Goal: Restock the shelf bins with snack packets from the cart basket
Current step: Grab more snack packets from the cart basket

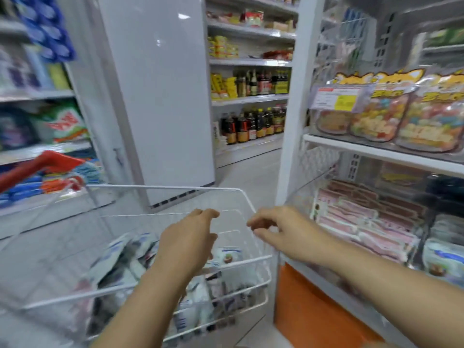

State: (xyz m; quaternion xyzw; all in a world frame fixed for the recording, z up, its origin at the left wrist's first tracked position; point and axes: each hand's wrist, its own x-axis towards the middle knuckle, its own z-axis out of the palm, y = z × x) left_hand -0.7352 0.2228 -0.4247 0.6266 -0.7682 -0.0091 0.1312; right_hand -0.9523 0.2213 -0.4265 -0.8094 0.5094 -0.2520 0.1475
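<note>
Packets (pixel 118 257) lie in basket (pixel 160 187) below left hand (pixel 187 243), right hand (pixel 288 232); fingers (pixel 209 213) loosely curled, empty.

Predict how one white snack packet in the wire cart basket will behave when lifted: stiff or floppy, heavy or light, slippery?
Probably floppy: the snack packets lie slumped and bent against each other in the basket. Likely light: they look like thin sealed pouches. Possibly slippery: the film looks glossy, though blur hides detail.
</note>
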